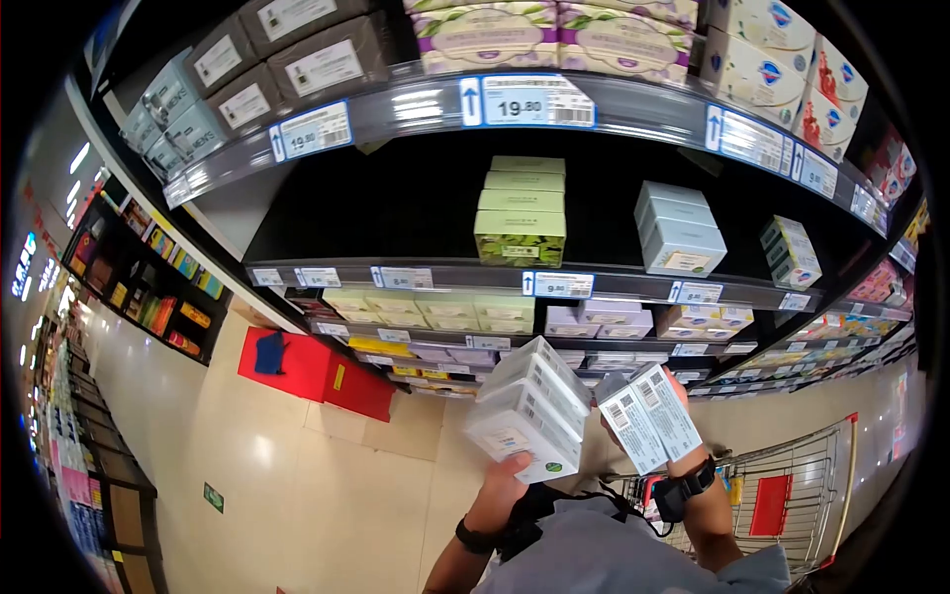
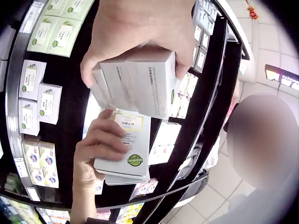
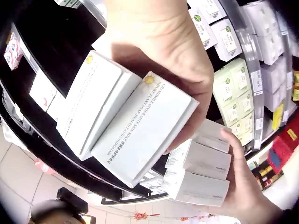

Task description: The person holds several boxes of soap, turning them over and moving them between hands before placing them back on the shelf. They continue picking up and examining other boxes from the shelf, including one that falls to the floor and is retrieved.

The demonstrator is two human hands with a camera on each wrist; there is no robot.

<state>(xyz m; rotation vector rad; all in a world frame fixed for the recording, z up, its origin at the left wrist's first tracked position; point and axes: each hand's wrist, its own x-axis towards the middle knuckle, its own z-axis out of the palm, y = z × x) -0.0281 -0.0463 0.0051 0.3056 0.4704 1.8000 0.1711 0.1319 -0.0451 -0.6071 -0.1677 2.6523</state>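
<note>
My left hand [image 1: 503, 483] grips a row of white soap boxes [image 1: 515, 436], three of them showing in the right wrist view. Two more white soap boxes [image 3: 145, 126], printed "Chamomile divide mite skin soap", sit side by side in the grasp of my right hand [image 3: 168, 51]. In the head view their barcode faces point up, and most of the right hand is hidden behind them. Both hands are in front of the lower shelves, close together, the left group tilted. In the left wrist view the right hand's fingers [image 2: 103, 140] wrap over a box front with a green round mark.
Green boxes [image 1: 520, 223], pale blue boxes [image 1: 683, 238] and a small box stack [image 1: 790, 252] stand on the dark middle shelf. Price tags line its edge [image 1: 445, 275]. A shopping cart [image 1: 792, 495] is at right, a red platform [image 1: 317, 371] at left. Another person [image 2: 261, 140] stands nearby.
</note>
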